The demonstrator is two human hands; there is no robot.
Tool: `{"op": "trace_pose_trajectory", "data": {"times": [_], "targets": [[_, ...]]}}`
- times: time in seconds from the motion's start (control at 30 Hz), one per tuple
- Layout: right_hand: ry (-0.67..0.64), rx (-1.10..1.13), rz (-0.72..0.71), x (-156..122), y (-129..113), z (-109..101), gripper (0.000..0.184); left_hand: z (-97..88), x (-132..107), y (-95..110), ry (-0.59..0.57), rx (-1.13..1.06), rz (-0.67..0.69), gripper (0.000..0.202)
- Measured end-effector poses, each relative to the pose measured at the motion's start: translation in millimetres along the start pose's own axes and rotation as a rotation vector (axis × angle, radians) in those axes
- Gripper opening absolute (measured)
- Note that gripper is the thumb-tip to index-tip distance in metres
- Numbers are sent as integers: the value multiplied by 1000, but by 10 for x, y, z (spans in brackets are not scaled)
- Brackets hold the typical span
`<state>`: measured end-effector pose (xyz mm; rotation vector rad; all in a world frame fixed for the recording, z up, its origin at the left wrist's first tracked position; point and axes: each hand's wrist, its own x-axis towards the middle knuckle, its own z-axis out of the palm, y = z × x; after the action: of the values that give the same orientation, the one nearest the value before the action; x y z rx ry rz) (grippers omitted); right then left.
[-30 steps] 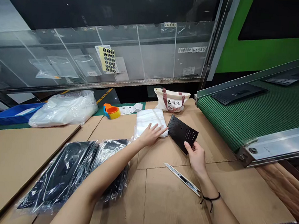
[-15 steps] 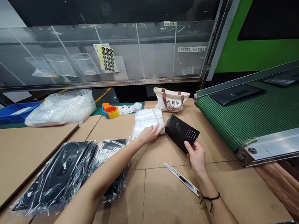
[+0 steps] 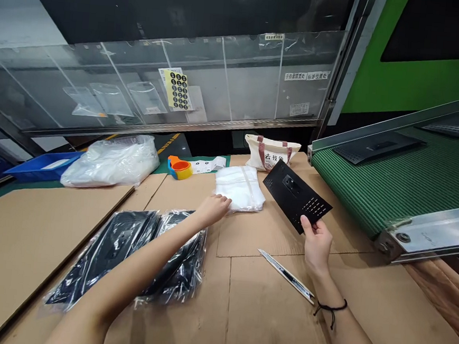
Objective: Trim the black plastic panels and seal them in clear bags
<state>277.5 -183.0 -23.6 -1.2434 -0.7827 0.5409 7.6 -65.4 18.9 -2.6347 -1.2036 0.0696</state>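
Note:
My right hand (image 3: 316,246) grips the lower edge of a black perforated metal plate (image 3: 296,196), which is lifted and tilted above the cardboard. My left hand (image 3: 213,211) rests at the near edge of a stack of clear plastic bags (image 3: 241,189), holding nothing. Under my left forearm lie black plates sealed in clear plastic (image 3: 178,263). A snap-off utility knife (image 3: 287,276) lies on the cardboard just left of my right wrist.
A canvas tote bag (image 3: 269,153) stands behind the plate. Farther left are an orange-and-yellow tape dispenser (image 3: 179,168), a label strip (image 3: 208,165), a white plastic bundle (image 3: 113,163) and a blue tray (image 3: 42,169). A green conveyor belt (image 3: 396,177) carrying black plates runs along the right.
My left hand has drawn back from on top of the bag stack to its near edge. My right hand has raised the plate and turned it. The view has shifted slightly.

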Motion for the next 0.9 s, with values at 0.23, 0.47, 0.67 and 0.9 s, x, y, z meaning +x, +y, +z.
{"op": "trace_pose_trajectory", "data": {"times": [0.23, 0.47, 0.67, 0.9], "targets": [[-17, 43, 0, 10, 119, 32, 43, 31, -69, 18, -4, 36, 30, 16], [-11, 47, 13, 4, 174, 26, 45, 0, 42, 78, 2, 28, 50, 15], [-7, 41, 16, -7, 201, 28, 46, -20, 138, -4, 4, -31, -81, 13], [2, -12, -28, -5, 152, 10, 51, -38, 364, -80, -11, -174, -260, 25]]}}
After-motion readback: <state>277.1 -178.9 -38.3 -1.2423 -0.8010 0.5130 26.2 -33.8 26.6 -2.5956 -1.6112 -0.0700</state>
